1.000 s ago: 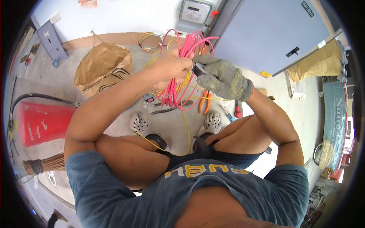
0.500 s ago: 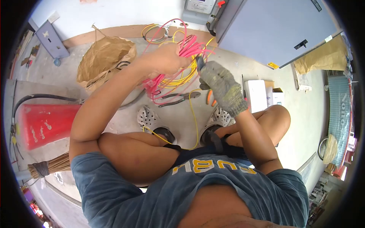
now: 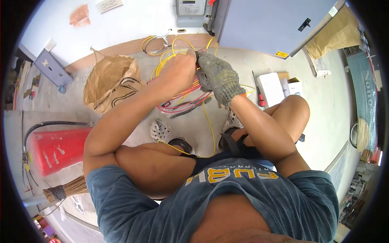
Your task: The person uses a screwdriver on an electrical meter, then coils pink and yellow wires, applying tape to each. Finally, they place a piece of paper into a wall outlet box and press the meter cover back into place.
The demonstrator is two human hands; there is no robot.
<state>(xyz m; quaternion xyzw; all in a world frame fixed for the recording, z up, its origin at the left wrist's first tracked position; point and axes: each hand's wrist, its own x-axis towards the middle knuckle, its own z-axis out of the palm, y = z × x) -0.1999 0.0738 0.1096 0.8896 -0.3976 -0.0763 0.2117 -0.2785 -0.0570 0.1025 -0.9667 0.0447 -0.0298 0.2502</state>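
Above two clogs [image 3: 161, 130], both hands' fingers [image 3: 190, 56] clench one wire bundle [image 3: 184, 99].

Electrical worksite: wall meter [image 3: 189, 7], cabinet [image 3: 263, 22], floor tools

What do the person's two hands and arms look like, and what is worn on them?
The left hand is bare. The right hand wears a grey knitted work glove with yellowish flecks and a ribbed cuff. Both forearms are bare; short blue T-shirt sleeves cover only the shoulders.
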